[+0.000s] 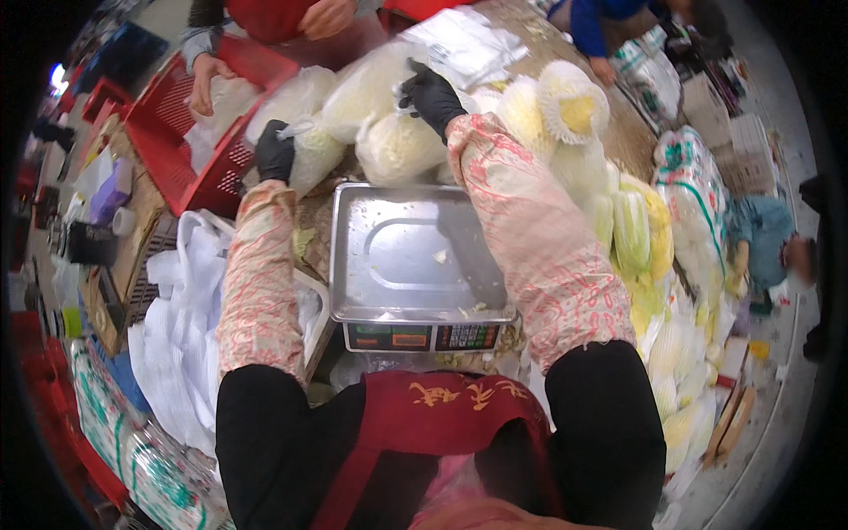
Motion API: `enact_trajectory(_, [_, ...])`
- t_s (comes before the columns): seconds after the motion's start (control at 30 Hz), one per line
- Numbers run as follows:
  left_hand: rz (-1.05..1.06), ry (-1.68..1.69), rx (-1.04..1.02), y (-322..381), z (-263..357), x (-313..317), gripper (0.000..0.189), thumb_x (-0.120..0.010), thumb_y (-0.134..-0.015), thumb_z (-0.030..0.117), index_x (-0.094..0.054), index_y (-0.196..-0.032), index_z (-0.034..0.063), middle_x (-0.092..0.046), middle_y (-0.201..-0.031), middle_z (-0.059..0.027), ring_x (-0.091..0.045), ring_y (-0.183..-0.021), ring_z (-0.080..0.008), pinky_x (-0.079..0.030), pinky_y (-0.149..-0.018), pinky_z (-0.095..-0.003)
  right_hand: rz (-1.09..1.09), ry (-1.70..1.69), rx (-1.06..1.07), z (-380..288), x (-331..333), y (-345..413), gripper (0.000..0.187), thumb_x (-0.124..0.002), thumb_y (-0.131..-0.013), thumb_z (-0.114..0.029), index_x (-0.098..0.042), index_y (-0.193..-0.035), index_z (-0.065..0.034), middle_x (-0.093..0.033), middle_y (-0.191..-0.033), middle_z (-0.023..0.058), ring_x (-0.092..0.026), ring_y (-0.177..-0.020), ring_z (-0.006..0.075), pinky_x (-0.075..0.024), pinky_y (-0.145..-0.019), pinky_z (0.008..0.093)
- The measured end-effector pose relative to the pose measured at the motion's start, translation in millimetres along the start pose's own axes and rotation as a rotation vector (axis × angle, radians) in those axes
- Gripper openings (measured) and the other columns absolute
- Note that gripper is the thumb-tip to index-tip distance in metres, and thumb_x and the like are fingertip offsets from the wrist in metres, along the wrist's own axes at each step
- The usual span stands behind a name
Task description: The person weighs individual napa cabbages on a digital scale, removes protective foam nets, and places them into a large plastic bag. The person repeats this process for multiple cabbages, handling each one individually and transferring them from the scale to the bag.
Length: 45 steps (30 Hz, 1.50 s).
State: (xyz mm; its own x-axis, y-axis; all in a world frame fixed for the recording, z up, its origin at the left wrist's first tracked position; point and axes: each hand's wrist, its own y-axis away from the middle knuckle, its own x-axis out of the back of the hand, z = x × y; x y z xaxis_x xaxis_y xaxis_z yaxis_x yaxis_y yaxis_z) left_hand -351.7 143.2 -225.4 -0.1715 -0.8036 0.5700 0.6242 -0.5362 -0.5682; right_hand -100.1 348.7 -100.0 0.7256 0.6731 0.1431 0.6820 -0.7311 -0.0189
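My left hand (274, 152), in a black glove, is closed on the gathered neck of a plastic bag of pale shredded vegetable (314, 159). Farther right, my right hand (429, 96), also gloved in black, holds the plastic at the top of a similar filled bag (397, 147), its index finger raised. More filled bags (371, 83) lie between and beyond the hands. Nearer to me sits a digital scale with a steel pan (417, 252), which carries only small vegetable scraps. Its keypad (466, 336) faces me.
A person's hand (211, 83) rests on a bag in a red plastic crate (162, 132). White foam net sleeves (182, 318) lie left of the scale. Net-wrapped cabbages (573, 106) are piled at the right. Flat plastic bags (467, 43) lie at the far side, near another person's blue sleeve (586, 26).
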Motion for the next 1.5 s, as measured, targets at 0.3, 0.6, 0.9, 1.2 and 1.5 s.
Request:
enact_trajectory(0.3, [-0.188,0.026,0.11,8.5,-2.8,30.7,0.049,-0.068,-0.08,0.021,-0.053,-0.121,-0.0011,-0.06,-0.114,-0.0185,-0.056,-0.106,-0.0326,-0.042,-0.092,-0.0394,0.439,0.457,0.189,22.0,224.6,308.7,0.022,-0.063,-0.085,-0.006,-0.065,-0.106,-0.0019,-0.067,-0.098,0.0081,-0.062,-0.092,0.016,-0.0478,-0.084,0.0298])
enact_trajectory(0.6, [-0.008,0.304,-0.033,54.0,191.5,76.1,0.033,-0.062,-0.087,0.013,-0.056,-0.118,0.0012,-0.059,-0.116,-0.0126,-0.055,-0.105,-0.0218,-0.043,-0.089,-0.0337,0.808,0.913,-0.383,153.4,254.3,491.5,0.053,-0.061,-0.079,-0.051,-0.061,-0.111,-0.0084,-0.062,-0.099,0.0219,-0.059,-0.096,0.0373,-0.0468,-0.084,0.0435])
enact_trajectory(0.9, [-0.058,0.554,-0.152,84.7,188.4,74.7,0.016,-0.063,-0.085,0.004,-0.062,-0.101,0.0028,-0.065,-0.1,-0.006,-0.061,-0.091,-0.0149,-0.048,-0.077,-0.0266,0.776,0.582,-0.01,78.3,261.5,461.1,0.02,-0.058,-0.091,-0.021,-0.062,-0.087,-0.002,-0.06,-0.078,0.0057,-0.055,-0.074,0.0164,-0.045,-0.07,0.0301])
enact_trajectory(1.2, [-0.156,0.649,0.29,121.3,166.0,79.3,0.011,-0.061,-0.088,0.005,-0.063,-0.097,-0.0003,-0.065,-0.091,-0.0034,-0.058,-0.085,-0.0115,-0.045,-0.081,-0.0253,0.507,0.595,0.461,-71.9,238.4,252.6,0.022,-0.05,-0.093,-0.018,-0.057,-0.079,-0.0033,-0.053,-0.069,0.0041,-0.052,-0.067,0.0157,-0.043,-0.064,0.0328])
enact_trajectory(1.5, [-0.148,0.58,0.365,126.0,173.5,98.2,0.014,-0.062,-0.086,0.001,-0.063,-0.099,-0.0006,-0.065,-0.093,-0.0044,-0.059,-0.088,-0.0131,-0.046,-0.083,-0.026,0.809,0.777,0.242,41.1,144.6,18.5,0.036,-0.045,-0.092,-0.026,-0.066,-0.083,0.0019,-0.065,-0.085,0.0228,-0.063,-0.072,0.0373,-0.049,-0.066,0.0455])
